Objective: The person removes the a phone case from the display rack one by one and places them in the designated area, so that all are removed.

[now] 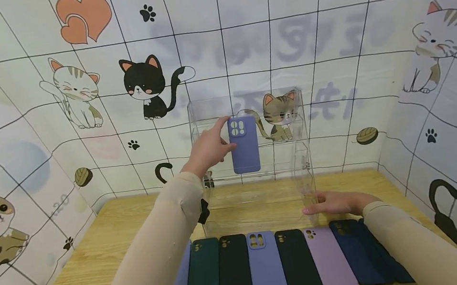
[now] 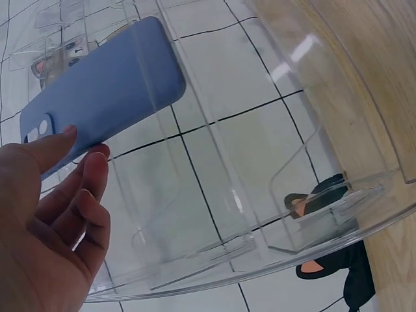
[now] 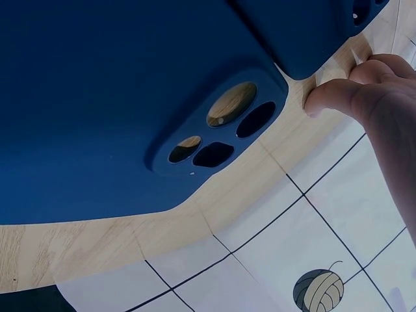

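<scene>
My left hand (image 1: pixel 208 149) pinches a periwinkle-blue phone case (image 1: pixel 245 152) by its left edge, beside the camera cutouts. The case stands upright within the outline of a clear acrylic tiered rack (image 1: pixel 257 196). In the left wrist view the thumb lies on the face of the phone case (image 2: pixel 120 81), the other fingers bent below its edge. My right hand (image 1: pixel 340 202) is low at the rack's front right corner, fingers stretched towards it. The right wrist view shows those fingertips near the wooden table, beside a dark blue case (image 3: pixel 97 117).
In front of the rack lies a row of several phone cases, among them a green one (image 1: pixel 203 270), a periwinkle one (image 1: pixel 268 269), a lilac one (image 1: pixel 330 259) and a navy one (image 1: pixel 362 255). A cat-patterned sheet (image 1: pixel 216 52) surrounds the wooden table (image 1: pixel 93 266).
</scene>
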Tool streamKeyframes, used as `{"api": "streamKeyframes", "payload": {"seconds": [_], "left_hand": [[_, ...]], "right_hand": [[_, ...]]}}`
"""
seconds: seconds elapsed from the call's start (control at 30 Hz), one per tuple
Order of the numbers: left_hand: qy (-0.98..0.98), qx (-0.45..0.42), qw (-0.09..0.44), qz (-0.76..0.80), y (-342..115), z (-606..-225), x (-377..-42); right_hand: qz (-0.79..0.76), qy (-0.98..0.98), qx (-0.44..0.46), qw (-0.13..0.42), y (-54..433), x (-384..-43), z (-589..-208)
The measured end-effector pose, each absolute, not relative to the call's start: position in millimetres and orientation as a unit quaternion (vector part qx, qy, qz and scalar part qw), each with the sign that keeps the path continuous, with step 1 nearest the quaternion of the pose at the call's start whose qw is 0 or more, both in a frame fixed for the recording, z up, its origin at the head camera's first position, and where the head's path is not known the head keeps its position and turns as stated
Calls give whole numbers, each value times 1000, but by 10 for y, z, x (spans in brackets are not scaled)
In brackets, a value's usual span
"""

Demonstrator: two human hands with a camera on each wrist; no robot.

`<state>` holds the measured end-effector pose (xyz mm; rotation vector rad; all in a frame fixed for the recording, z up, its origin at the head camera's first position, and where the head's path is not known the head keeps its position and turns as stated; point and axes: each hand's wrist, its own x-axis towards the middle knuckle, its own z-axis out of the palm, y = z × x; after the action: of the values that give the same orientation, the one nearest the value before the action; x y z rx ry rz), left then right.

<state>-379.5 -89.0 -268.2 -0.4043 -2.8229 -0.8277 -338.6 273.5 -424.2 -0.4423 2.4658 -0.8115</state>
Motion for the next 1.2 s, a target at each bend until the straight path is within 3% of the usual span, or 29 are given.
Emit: {"api": "streamKeyframes", "payload": {"seconds": [0.63, 1.2], "left_hand": [[-933, -160, 149, -288, -821, -2881, -3819], [-923, -124, 180, -318, -804, -2918, -3746]], "right_hand": [[-304, 903, -167, 252, 2776, -3384, -4265], [-302, 904, -170, 251, 2750, -3418, -4265]]}}
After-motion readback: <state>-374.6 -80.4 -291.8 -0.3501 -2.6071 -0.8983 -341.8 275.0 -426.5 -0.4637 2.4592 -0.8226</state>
